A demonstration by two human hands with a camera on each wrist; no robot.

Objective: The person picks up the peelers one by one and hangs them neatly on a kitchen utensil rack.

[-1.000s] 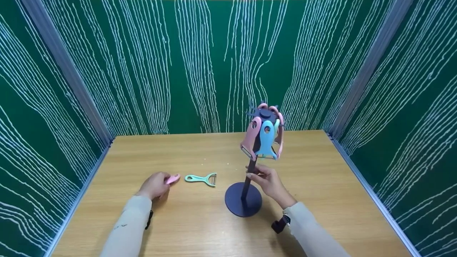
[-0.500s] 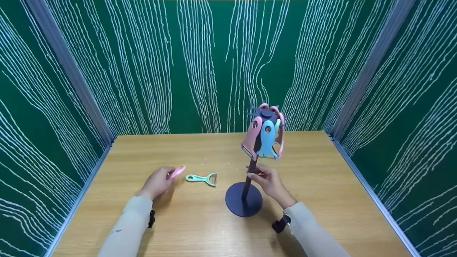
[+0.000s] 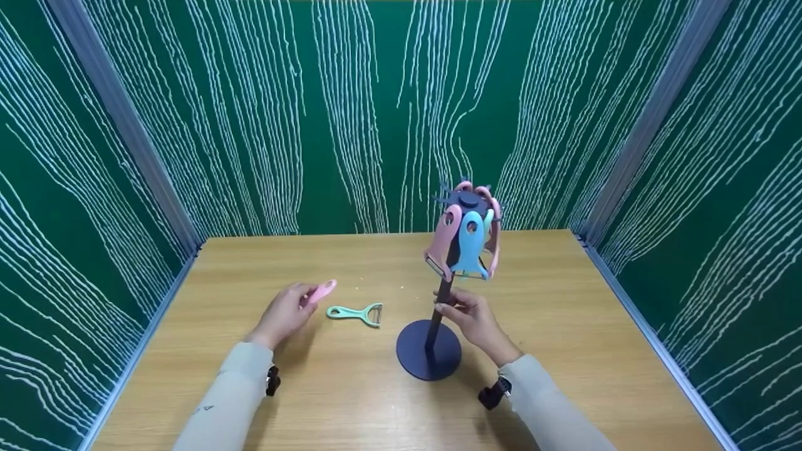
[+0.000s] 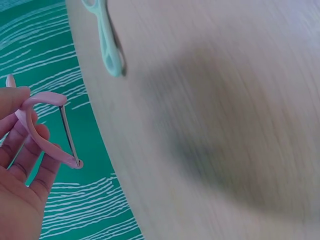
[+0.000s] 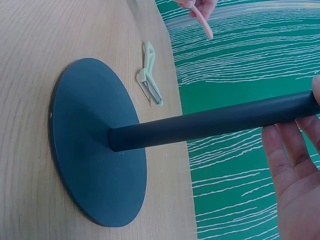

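In the head view my left hand (image 3: 287, 314) pinches a pink peeler (image 3: 324, 290), its handle end pointing away to the right. The left wrist view shows that peeler's forked head and metal blade (image 4: 69, 134) facing out from the fingers. My right hand (image 3: 471, 319) grips the post of a dark stand (image 3: 428, 351) between thumb and fingers, below its hanging peelers. A pink peeler (image 3: 443, 241) and a blue peeler (image 3: 471, 244) hang by their handle holes at the front of the stand, more pink and green ones behind. A mint-green peeler (image 3: 354, 314) lies between my hands.
Several bare hooks (image 3: 442, 194) stick out on the left of the stand's top. Tiny pale specks dot the wooden table (image 3: 532, 263). Green walls (image 3: 338, 125) with white wavy lines enclose its back and sides.
My left hand has lifted the pink peeler off the table and carried it right and away from me, past the green peeler's handle end. The right hand keeps its grip on the stand.
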